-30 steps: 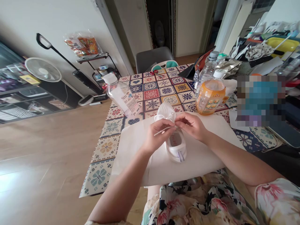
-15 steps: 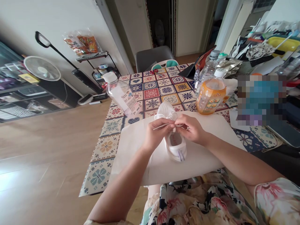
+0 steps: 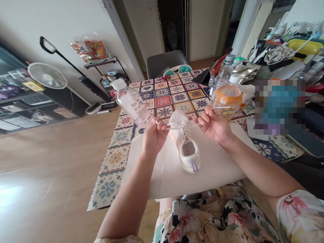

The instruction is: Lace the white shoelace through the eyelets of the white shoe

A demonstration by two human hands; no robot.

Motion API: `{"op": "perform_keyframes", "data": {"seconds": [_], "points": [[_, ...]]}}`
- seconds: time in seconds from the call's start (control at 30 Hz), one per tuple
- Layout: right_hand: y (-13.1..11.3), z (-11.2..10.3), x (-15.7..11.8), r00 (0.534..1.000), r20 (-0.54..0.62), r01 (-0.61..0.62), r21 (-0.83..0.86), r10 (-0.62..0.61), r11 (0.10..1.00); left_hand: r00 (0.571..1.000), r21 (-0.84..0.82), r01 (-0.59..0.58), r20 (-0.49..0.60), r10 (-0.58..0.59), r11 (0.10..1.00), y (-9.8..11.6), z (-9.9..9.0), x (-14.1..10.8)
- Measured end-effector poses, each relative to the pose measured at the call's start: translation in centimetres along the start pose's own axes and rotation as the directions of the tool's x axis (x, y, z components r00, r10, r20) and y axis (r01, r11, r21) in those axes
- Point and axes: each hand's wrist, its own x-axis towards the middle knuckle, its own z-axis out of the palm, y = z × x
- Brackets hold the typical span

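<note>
A white shoe (image 3: pixel 190 165) lies on a white mat (image 3: pixel 157 182), its heel toward me and its toe pointing away. From the middle of the shoe a white shoelace (image 3: pixel 175 128) runs out to both sides. My left hand (image 3: pixel 155 135) is closed on one lace end, left of the shoe. On the other side my right hand (image 3: pixel 214 126) grips the other end, and a loose tip sticks out above its fingers. Both stretches of lace look drawn fairly straight. Where they meet, the knot is too small to make out.
Left of the mat stands a clear bottle (image 3: pixel 131 103) with a white cap. An orange-labelled bottle (image 3: pixel 229 96) is close behind my right hand. Scissors (image 3: pixel 167 78) lie at the far end of the patterned tablecloth (image 3: pixel 111 165). Clutter fills the right side.
My hands were together over the shoe's opening; now they have moved apart to either side, with the lace stretched between them. The shoe has stayed in about the same place.
</note>
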Motion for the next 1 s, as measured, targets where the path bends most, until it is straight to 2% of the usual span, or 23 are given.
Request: {"op": "perform_keyframes", "data": {"seconds": [0.1,0.2,0.27,0.33,0.4,0.47,0.5,0.57,0.67,0.73,0.8,0.87,1.0], "points": [[-1.1,-1.0,0.3,0.996,0.066,-0.065,0.04,0.063,0.997,0.993,0.062,0.102,0.056,-0.105,0.993,1.3,-0.8,0.1],[-1.9,-2.3,0.7,0.957,0.208,-0.214,0.031,0.203,0.976,0.955,0.317,0.23,0.111,-0.277,0.92,2.0,-1.6,0.1],[-2.2,-3.0,0.8,0.883,0.324,-0.351,-0.024,0.339,0.936,0.934,0.461,0.252,0.116,-0.339,0.851,2.0,-2.2,0.1],[-2.3,-3.4,0.8,0.791,0.416,-0.452,-0.098,0.449,0.886,0.931,0.557,0.227,0.117,-0.347,0.798,1.7,-2.5,0.2],[-2.2,-3.4,0.6,0.709,0.488,-0.498,-0.164,0.508,0.852,0.924,0.632,0.197,0.135,-0.357,0.749,1.4,-2.6,0.1],[-1.8,-3.1,0.4,0.658,0.53,-0.493,-0.233,0.534,0.838,0.905,0.696,0.163,0.176,-0.386,0.699,1.4,-2.3,0.0],[-1.5,-2.9,0.3,0.651,0.533,-0.474,-0.27,0.54,0.838,0.894,0.729,0.14,0.198,-0.403,0.67,1.4,-2.1,-0.2],[-1.0,-2.7,0.2,0.671,0.504,-0.421,-0.345,0.545,0.839,0.875,0.805,0.089,0.218,-0.432,0.586,1.5,-1.7,-0.4],[-0.6,-2.5,0.2,0.717,0.43,-0.353,-0.455,0.549,0.818,0.863,0.899,0.053,0.178,-0.474,0.435,1.7,-1.3,-0.6],[-0.5,-2.5,0.3,0.732,0.386,-0.343,-0.504,0.562,0.793,0.852,0.923,0.045,0.163,-0.497,0.381,1.6,-1.4,-0.5],[-0.6,-2.5,0.3,0.732,0.358,-0.358,-0.522,0.58,0.774,0.837,0.926,0.034,0.179,-0.517,0.376,1.6,-1.7,-0.4],[-0.7,-2.6,0.3,0.731,0.346,-0.372,-0.52,0.588,0.769,0.816,0.912,0.033,0.211,-0.538,0.408,1.7,-2.1,-0.3],[-1.4,-2.9,0.5,0.68,0.361,-0.373,-0.578,0.638,0.726,0.775,0.837,0.06,0.304,-0.554,0.544,2.1,-2.8,0.0]]}}
